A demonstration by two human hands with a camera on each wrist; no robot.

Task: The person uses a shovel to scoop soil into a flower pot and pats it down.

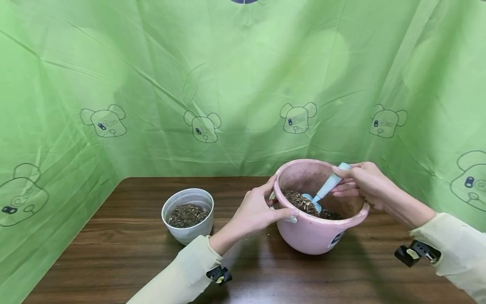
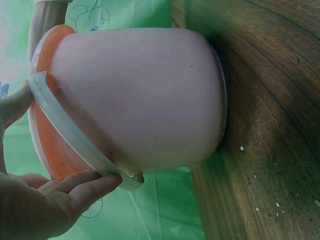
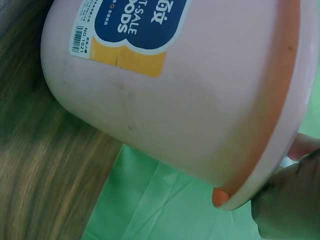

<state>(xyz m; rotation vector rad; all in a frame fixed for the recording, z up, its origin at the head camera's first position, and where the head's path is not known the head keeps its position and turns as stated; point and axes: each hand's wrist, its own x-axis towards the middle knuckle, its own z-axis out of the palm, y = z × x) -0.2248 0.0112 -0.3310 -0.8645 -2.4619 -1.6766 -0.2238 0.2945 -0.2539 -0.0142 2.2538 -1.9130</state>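
Pink bucket (image 1: 303, 236) at four o'clock in head view, on wooden table (image 1: 125, 236). Left hand (image 1: 256, 207) grasping bucket rim near nine o'clock of mouth. Right hand (image 1: 366, 183), near three o'clock, grasping handle of pale-blue scoop (image 1: 328, 185), blade in soil (image 1: 298, 202). Whitish pot (image 1: 188, 233), also holding soil, between seven and eight o'clock.

On my feed I see a curtained recording booth: green cloth (image 1: 243, 76) printed with bear heads (image 1: 298, 120) hangs far, left and right around a wood-grain counter (image 1: 125, 253), and both sleeves (image 1: 178, 270) carry wrist cameras (image 1: 219, 275).
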